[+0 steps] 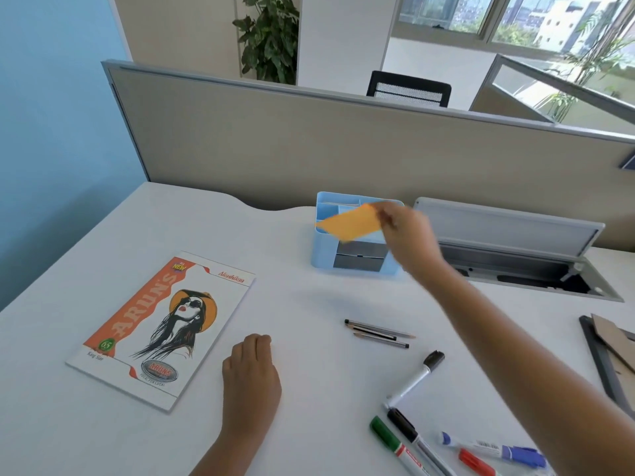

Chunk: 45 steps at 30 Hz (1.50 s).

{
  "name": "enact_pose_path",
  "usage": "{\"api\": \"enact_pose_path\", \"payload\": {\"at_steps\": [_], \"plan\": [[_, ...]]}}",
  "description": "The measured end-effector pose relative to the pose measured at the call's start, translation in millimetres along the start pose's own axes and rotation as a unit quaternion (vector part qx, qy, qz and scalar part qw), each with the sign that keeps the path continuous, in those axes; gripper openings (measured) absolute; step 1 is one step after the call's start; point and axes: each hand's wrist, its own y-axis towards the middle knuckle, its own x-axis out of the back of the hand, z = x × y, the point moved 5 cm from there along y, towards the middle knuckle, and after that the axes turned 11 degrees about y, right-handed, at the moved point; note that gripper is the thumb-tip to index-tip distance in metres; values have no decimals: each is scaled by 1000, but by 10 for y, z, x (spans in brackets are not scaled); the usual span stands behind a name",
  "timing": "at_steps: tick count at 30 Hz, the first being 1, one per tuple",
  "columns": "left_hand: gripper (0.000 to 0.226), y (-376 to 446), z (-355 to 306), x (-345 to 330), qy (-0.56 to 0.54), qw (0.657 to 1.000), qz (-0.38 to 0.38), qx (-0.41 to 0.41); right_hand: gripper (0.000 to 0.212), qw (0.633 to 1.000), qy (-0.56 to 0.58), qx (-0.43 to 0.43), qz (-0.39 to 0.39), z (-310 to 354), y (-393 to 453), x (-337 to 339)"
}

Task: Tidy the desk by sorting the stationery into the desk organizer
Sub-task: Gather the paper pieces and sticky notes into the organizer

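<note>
On the left, my left hand (251, 372) rests on the white table (302, 304) just right of the printed orange-and-white notebook (161, 329). Its fingers are loosely curled under and its grip has hold of nothing.

Moving right, the light blue plastic desk organizer (321, 250) stands at the back of the table against the partition. My right hand (407, 235) hovers over it, the grip closed to a pinch on the right end of an orange pad of sticky notes (350, 223). The pad hangs tilted above the organizer's compartments, clear of the rims as far as I can tell.

To do this step well, I judge I should level the pad and line its edges up with one of the compartments. I would lower it inside before I loosen the pinch, so it does not catch a divider and slide out.

Further right and nearer me, the thin grey pencils (378, 333) lie together. The whiteboard markers with black, green, red and blue caps (412, 438) are still loose on the table.
</note>
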Motion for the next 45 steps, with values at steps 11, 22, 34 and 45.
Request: {"api": "enact_pose_path", "payload": {"at_steps": [11,22,34,45], "plan": [[31,31,-1,-15,-6,1000,17,6,37,983,-175,5,-52,-557,984,228],[28,42,-18,20,-3,1000,17,2,44,992,-122,-23,15,-734,947,-14],[27,10,-10,35,-4,1000,13,-1,53,986,-161,-26,28,-1001,568,105],[29,34,-12,27,-10,1000,12,3,45,983,-166,-69,39,-1128,1099,-14]]}}
